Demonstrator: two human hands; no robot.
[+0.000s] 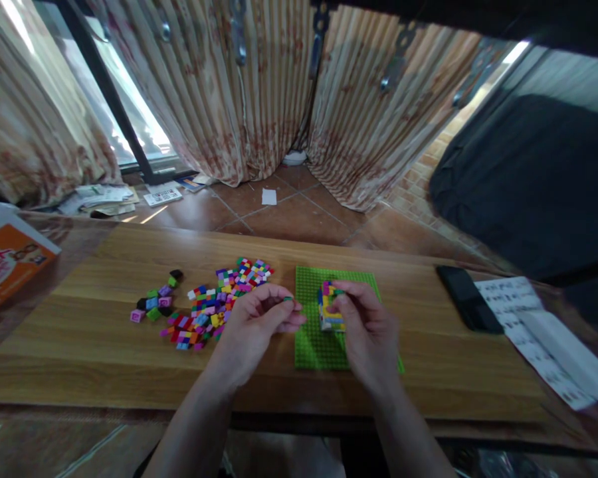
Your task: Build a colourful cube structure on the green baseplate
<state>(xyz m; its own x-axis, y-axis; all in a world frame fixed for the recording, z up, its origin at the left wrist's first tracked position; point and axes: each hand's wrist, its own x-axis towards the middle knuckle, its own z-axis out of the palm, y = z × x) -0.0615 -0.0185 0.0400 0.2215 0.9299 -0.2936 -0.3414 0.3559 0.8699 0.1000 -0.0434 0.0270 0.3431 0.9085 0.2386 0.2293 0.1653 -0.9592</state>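
A: Nearest are the left forearm (194,425) and right forearm (403,425), both below the green board (316,355). Where are the hands from there?

B: The left hand (252,325) is at the board's left edge, thumb and finger pinched narrow on a small green brick (288,299). The right hand (371,332) is over the board's right half.

A: And the brick block (327,313)?

B: Over the left-centre of the board, to the right of the left hand's pinch, with a gap between. The right hand is nearer, fingers curled around the block's right and top.

A: Gripping it?

B: I can't tell; the fingers cover that side. They might hold the block or just a brick on top.

A: Its long axis?

B: Partly hidden, though the visible side seems to run away from the person.

A: Anything else around?

B: Left of the board, loose bricks (212,320); right of it, a black phone (468,299).
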